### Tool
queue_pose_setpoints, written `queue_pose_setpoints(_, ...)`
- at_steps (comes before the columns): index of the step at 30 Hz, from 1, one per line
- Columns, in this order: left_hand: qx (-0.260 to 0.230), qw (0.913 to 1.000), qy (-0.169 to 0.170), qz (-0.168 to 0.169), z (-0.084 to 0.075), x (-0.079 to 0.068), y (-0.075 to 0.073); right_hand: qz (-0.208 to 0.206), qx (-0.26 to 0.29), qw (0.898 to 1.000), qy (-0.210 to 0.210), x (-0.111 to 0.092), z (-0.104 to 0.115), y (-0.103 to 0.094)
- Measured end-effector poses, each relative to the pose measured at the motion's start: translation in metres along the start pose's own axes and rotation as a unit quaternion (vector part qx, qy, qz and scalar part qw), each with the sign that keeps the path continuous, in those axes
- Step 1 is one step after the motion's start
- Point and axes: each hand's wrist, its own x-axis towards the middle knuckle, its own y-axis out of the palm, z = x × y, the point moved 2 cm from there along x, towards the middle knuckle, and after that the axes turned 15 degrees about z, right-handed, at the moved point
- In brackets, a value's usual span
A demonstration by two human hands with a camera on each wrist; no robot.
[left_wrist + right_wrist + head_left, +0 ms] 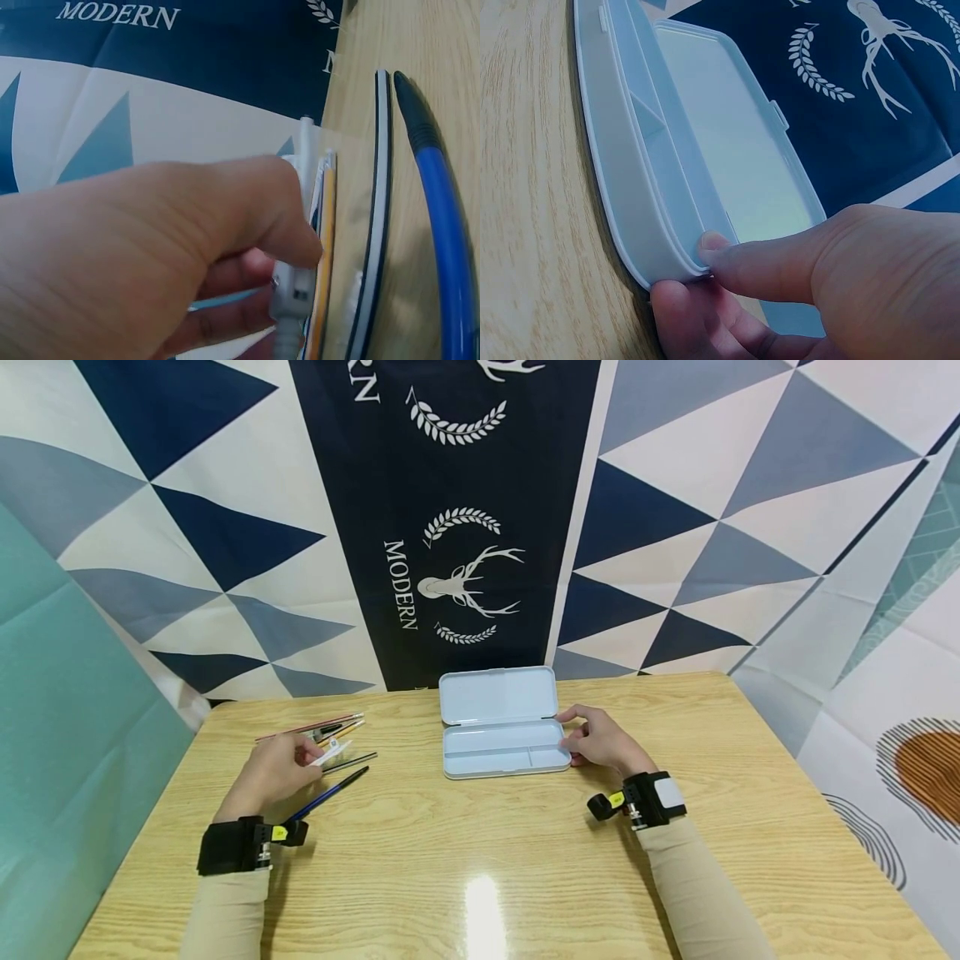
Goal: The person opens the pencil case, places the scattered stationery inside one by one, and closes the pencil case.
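My left hand [276, 768] pinches a white pen-like tool [294, 289] between thumb and fingers, above the left of the table. Its exact kind I cannot tell. Just beyond and beside that hand lie a yellow pencil [327, 225], a dark striped stick [380, 165] and a blue pen [444, 225] with a black cap. At the table's back middle, a pale blue pencil case [486, 774] stands with its lid [498, 696] raised. My right hand [600, 743] grips the case's right end, thumb over the rim and fingers against the outer wall.
A reddish pencil [311, 725] and other slim writing tools lie behind the left hand. Dividers [649, 116] split the case's tray. Patterned cloth [480, 527] hangs right behind the table [420, 877], and a teal cloth [67, 735] borders its left side.
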Motion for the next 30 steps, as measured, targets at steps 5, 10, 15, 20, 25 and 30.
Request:
queue_pose_setpoints(5, 0.000, 0.9988, 0.030, -0.039, -0.009, -0.002, -0.003, 0.001, 0.001, 1.000, 0.002, 0.000, -0.002, -0.001)
queue_pose_setpoints(10, 0.002, 0.9975, 0.036, -0.061, -0.020, -0.004, -0.006, 0.003, 0.006, 1.000, 0.000, 0.001, -0.002, -0.001)
queue_pose_setpoints(15, -0.006, 0.9972, 0.034, -0.066, -0.027, -0.006, -0.007, 0.003, 0.009, 1.000, 0.002, 0.002, -0.002, -0.001)
queue_pose_setpoints(20, 0.002, 0.9969, 0.045, -0.065, -0.031, -0.006, -0.011, -0.001, 0.005, 1.000, 0.003, 0.002, -0.001, -0.001)
queue_pose_setpoints(25, 0.010, 0.9967, 0.052, -0.062, -0.037, -0.007, -0.022, 0.005, 0.009, 1.000, 0.006, 0.002, -0.002, -0.001)
queue_pose_setpoints(30, 0.025, 0.9950, 0.069, -0.068, -0.046, -0.009, -0.036, 0.006, 0.007, 1.000, 0.002, 0.002, -0.002, 0.000)
